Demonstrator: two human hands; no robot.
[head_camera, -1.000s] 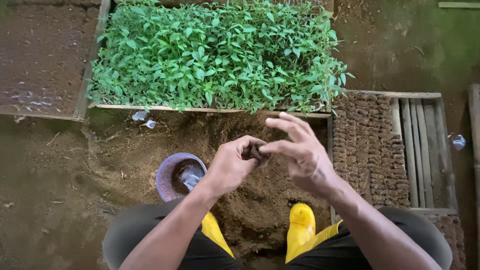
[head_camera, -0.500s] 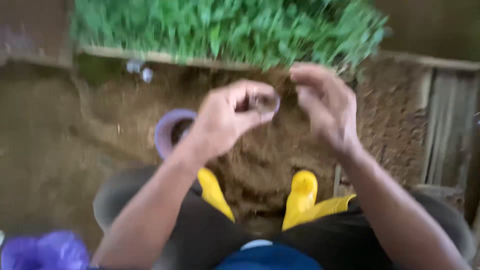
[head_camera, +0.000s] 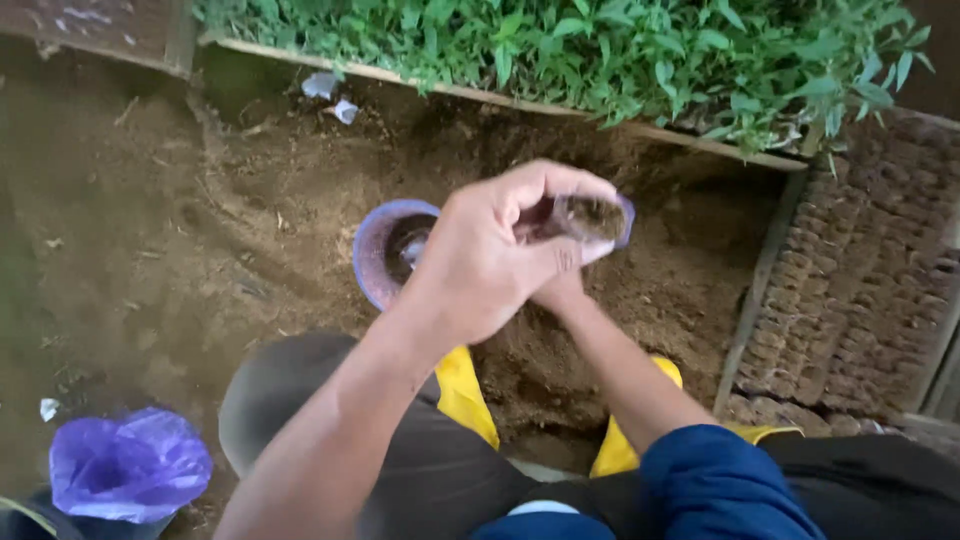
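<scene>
A small soil-filled clear bag is gripped by the closed left hand above the loose soil heap, beside a purple bowl, while the right hand is largely hidden beneath, its grip undeterminable.

The ground is bare brown soil, loose and heaped near its middle. A round purple bowl sits on the heap. Beyond the bowl stands a wood-edged seedling bed. Right of the bowl lie rows of filled soil bags. Nearer than the bowl, to its left, lies a crumpled purple bag.
</scene>
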